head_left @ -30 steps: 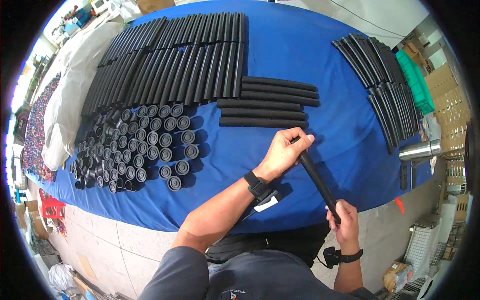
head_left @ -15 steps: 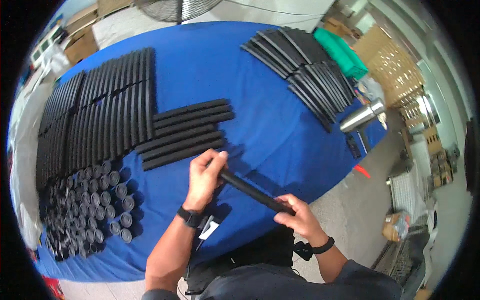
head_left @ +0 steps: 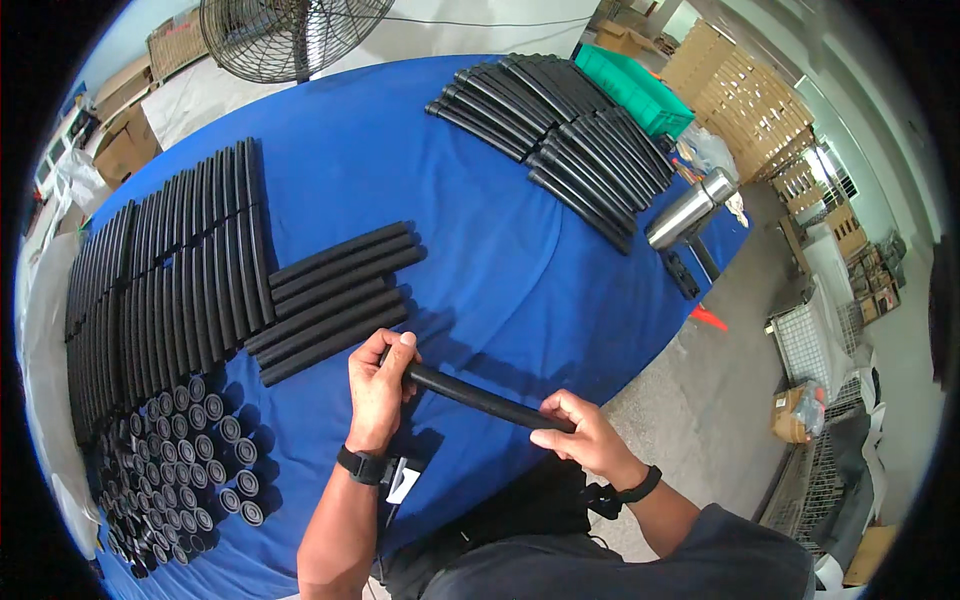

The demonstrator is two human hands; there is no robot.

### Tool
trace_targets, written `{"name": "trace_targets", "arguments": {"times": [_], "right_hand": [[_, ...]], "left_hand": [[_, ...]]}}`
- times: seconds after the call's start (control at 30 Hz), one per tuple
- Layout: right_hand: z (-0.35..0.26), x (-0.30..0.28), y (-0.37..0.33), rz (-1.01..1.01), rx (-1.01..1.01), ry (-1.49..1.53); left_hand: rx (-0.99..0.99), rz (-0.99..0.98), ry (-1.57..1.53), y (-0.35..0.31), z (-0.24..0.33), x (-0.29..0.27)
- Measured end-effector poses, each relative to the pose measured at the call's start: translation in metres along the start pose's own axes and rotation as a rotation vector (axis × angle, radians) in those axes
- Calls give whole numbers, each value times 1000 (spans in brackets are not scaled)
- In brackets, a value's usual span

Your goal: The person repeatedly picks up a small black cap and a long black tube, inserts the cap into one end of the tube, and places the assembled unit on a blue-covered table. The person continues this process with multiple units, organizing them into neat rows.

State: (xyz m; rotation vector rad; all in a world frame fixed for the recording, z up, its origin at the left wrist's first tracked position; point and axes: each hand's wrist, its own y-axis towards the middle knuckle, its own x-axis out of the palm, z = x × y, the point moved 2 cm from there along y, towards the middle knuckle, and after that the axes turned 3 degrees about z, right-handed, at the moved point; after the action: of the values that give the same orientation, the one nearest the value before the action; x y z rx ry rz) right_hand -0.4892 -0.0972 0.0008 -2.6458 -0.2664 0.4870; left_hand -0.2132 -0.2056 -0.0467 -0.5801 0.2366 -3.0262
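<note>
We see a table (head_left: 350, 150) under blue cloth filling the middle of the frame. A block of tubes (head_left: 165, 280), black and laid in rows, covers its left side. At the upper left of the frame, beyond the table, we see a fan (head_left: 300, 35). A second batch (head_left: 560, 150) of black tubes lies at the upper right, with a green crate (head_left: 640, 95) just beside it. Round black caps (head_left: 185, 450) crowd the lower left, and five tubes (head_left: 335, 305) lie slanted left of centre. Right of the second batch we find a silver cylinder (head_left: 680, 220).

The held tube (head_left: 485, 402) is at the lower centre, sloping down to the right. Our left hand (head_left: 378, 392) grasps its left end between thumb and fingers; our right hand (head_left: 588, 437) grips its right end. Each wrist wears a dark strap (head_left: 362, 465).
</note>
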Motion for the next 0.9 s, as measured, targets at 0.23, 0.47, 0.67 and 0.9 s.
{"name": "trace_targets", "arguments": {"times": [0.23, 0.47, 0.67, 0.9], "right_hand": [[0, 3, 2, 111, -297, -106], [-4, 5, 3, 129, -217, -205], [-1, 7, 4, 133, -203, -200], [3, 12, 4, 178, -274, -241]], "left_hand": [[18, -9, -9, 2, -1, 0], [22, 32, 20, 1, -3, -1], [18, 34, 11, 0, -2, -2], [53, 77, 37, 0, -3, -1]]}}
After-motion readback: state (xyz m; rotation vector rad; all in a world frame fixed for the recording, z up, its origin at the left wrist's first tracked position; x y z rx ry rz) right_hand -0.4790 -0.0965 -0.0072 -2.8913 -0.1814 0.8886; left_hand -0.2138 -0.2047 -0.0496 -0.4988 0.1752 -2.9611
